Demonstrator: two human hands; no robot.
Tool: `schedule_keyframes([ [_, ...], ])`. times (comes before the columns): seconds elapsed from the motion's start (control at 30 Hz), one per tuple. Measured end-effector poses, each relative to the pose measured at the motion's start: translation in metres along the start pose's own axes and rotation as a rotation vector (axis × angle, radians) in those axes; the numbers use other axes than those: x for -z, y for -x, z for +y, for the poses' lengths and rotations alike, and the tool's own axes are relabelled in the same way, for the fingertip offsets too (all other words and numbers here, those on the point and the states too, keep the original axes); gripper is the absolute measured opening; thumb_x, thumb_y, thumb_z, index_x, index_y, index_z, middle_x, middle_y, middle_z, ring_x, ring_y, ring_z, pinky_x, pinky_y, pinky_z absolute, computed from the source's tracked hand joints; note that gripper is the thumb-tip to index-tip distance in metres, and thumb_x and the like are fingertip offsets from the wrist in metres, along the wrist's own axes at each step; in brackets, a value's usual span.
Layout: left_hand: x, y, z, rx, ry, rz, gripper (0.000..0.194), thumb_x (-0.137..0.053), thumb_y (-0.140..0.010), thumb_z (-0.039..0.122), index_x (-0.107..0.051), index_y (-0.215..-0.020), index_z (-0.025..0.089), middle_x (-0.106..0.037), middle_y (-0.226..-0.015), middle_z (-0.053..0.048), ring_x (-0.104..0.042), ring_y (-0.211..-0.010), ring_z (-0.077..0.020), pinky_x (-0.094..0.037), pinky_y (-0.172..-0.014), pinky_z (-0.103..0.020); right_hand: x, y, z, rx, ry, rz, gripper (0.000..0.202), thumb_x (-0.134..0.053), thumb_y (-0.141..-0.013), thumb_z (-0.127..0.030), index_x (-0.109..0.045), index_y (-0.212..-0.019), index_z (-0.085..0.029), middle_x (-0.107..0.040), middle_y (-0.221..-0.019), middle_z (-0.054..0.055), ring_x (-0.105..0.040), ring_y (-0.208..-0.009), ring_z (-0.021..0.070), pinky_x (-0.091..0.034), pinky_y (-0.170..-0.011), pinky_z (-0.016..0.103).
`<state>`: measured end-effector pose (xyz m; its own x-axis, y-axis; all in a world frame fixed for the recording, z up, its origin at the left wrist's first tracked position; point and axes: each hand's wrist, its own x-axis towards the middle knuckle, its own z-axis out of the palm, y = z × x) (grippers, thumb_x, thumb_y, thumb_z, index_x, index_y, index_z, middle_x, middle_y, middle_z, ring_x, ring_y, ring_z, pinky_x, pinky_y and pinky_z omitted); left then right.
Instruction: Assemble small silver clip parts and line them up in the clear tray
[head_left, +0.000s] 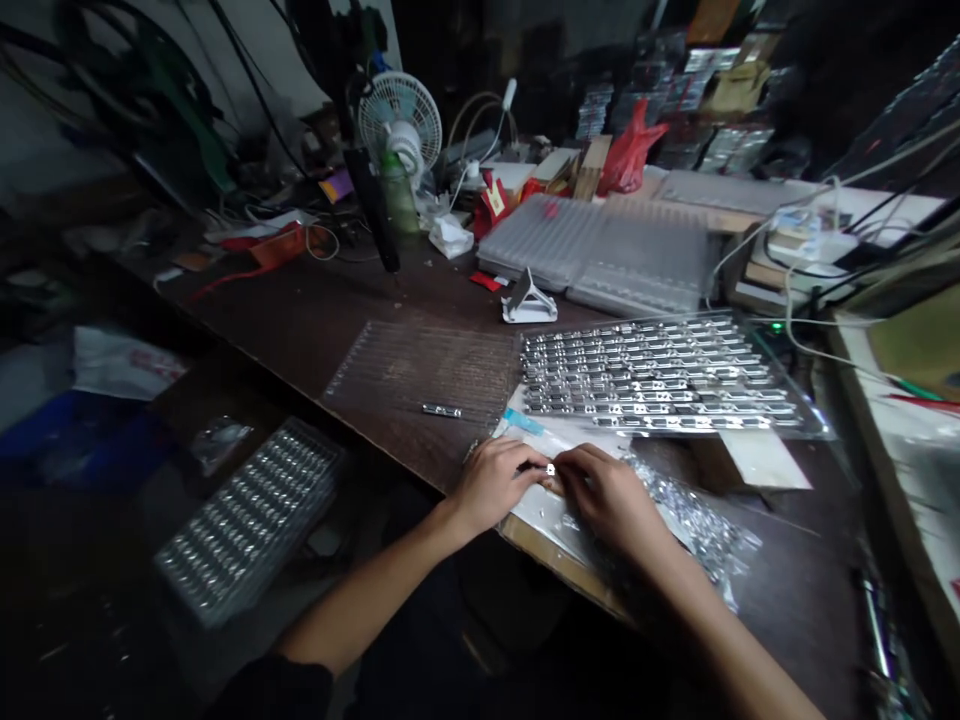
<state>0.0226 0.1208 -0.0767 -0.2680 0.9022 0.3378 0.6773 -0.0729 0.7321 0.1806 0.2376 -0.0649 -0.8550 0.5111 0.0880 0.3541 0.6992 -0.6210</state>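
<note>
At the front edge of the dark, smooth desk (431,290), two bare hands meet over a white sheet (544,510) with a brown board edge beneath it. Thumb and index finger of the left hand (491,482) pinch narrowly on a small metal piece (550,469), shiny and bright at its tip. Fingers of the right hand (606,490) are drawn together just beside that tip; whether they grip it too cannot be told. Right of this hand, tiny glittering parts (697,515) lie heaped on crinkled clear plastic. Behind the hands, a thin clear tray (645,375) carries rows of slim, polished metal rods toward the desk's right side. Touching its left edge or nearly so, a ribbed transparent tray (427,355) bears one short metal rod (442,410) near its front edge. Farther back stand a white angular stand (529,305) and stacked, frosted ribbed trays (637,250). Bare desktop stretches leftward from the ribbed transparent tray, giving the left arm room along the slanting front edge.
</note>
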Motion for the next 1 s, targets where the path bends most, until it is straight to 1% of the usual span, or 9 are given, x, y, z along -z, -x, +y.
schedule_keyframes([
  [0.1, 0.003, 0.002, 0.001, 0.076, 0.061, 0.158, 0.006, -0.072, -0.085, 0.017, -0.07, -0.091, 0.018, -0.074, -0.092, -0.003, -0.069, -0.088, -0.0175, -0.051, -0.081, -0.029, 0.0, 0.001, -0.005, 0.076, -0.045, -0.012, 0.023, -0.045, -0.097, -0.022, -0.068, -0.098, -0.018, -0.069, -0.096, 0.01, -0.066, -0.086, 0.0208, -0.052, -0.076, 0.034],
  [0.17, 0.004, 0.005, 0.001, 0.092, 0.053, 0.199, 0.007, -0.073, -0.084, 0.019, -0.071, -0.09, 0.019, -0.074, -0.092, -0.004, -0.069, -0.088, -0.0185, -0.052, -0.081, -0.03, -0.001, 0.003, -0.01, 0.111, 0.039, -0.024, 0.023, -0.045, -0.099, -0.024, -0.067, -0.1, -0.018, -0.067, -0.098, 0.01, -0.064, -0.088, 0.0213, -0.053, -0.077, 0.034],
  [0.27, 0.006, 0.007, 0.0, 0.082, 0.017, 0.176, 0.007, -0.074, -0.083, 0.022, -0.071, -0.089, 0.02, -0.074, -0.091, -0.004, -0.069, -0.087, -0.0195, -0.052, -0.082, -0.033, -0.003, 0.008, -0.019, 0.132, 0.263, -0.065, 0.021, -0.047, -0.099, -0.022, -0.068, -0.104, -0.017, -0.065, -0.102, 0.012, -0.061, -0.094, 0.0237, -0.052, -0.078, 0.035],
  [0.37, 0.009, 0.007, 0.002, 0.103, 0.023, 0.154, 0.008, -0.073, -0.084, 0.021, -0.071, -0.091, 0.019, -0.075, -0.093, -0.004, -0.069, -0.087, -0.0188, -0.053, -0.081, -0.031, -0.003, 0.01, -0.028, 0.105, 0.353, -0.135, 0.024, -0.046, -0.099, -0.017, -0.068, -0.109, -0.016, -0.064, -0.103, 0.012, -0.06, -0.098, 0.0239, -0.05, -0.079, 0.033],
  [0.47, 0.011, 0.001, 0.008, 0.085, 0.015, 0.146, 0.008, -0.071, -0.085, 0.022, -0.071, -0.093, 0.019, -0.074, -0.095, -0.004, -0.069, -0.09, -0.0188, -0.052, -0.084, -0.031, 0.004, 0.008, -0.028, 0.073, 0.283, -0.162, 0.027, -0.046, -0.1, -0.022, -0.069, -0.115, -0.018, -0.065, -0.099, 0.009, -0.061, -0.091, 0.0211, -0.048, -0.077, 0.03],
  [0.57, 0.006, -0.005, 0.015, 0.034, 0.014, 0.145, 0.007, -0.07, -0.086, 0.021, -0.071, -0.092, 0.018, -0.074, -0.095, -0.004, -0.068, -0.091, -0.019, -0.051, -0.085, -0.032, 0.022, 0.009, -0.018, 0.008, 0.156, -0.093, 0.028, -0.052, -0.097, -0.024, -0.067, -0.121, -0.019, -0.067, -0.106, 0.007, -0.063, -0.084, 0.0156, -0.045, -0.074, 0.025],
  [0.67, -0.007, -0.007, 0.018, -0.006, 0.045, 0.085, 0.007, -0.072, -0.084, 0.021, -0.07, -0.09, 0.018, -0.073, -0.091, -0.004, -0.067, -0.087, -0.0185, -0.051, -0.081, -0.031, 0.043, 0.016, -0.006, -0.151, 0.246, -0.071, 0.02, -0.062, -0.091, -0.031, -0.072, -0.104, -0.02, -0.071, -0.098, 0.005, -0.064, -0.08, 0.0166, -0.041, -0.067, 0.025],
  [0.77, -0.018, -0.006, 0.016, -0.009, 0.055, 0.029, 0.008, -0.073, -0.083, 0.024, -0.071, -0.088, 0.019, -0.072, -0.088, -0.004, -0.065, -0.083, -0.0184, -0.051, -0.077, -0.031, 0.054, 0.022, 0.0, -0.237, 0.321, -0.167, 0.019, -0.07, -0.084, -0.037, -0.073, -0.095, -0.022, -0.073, -0.093, 0.004, -0.066, -0.083, 0.0193, -0.039, -0.065, 0.026],
  [1.0, -0.02, -0.005, 0.012, -0.002, 0.034, 0.028, 0.006, -0.072, -0.084, 0.025, -0.07, -0.087, 0.02, -0.072, -0.088, -0.003, -0.065, -0.086, -0.0188, -0.05, -0.078, -0.032, 0.046, 0.02, -0.008, -0.207, 0.392, -0.248, 0.014, -0.06, -0.088, -0.025, -0.073, -0.092, -0.021, -0.073, -0.098, 0.006, -0.066, -0.086, 0.0217, -0.038, -0.066, 0.028],
])
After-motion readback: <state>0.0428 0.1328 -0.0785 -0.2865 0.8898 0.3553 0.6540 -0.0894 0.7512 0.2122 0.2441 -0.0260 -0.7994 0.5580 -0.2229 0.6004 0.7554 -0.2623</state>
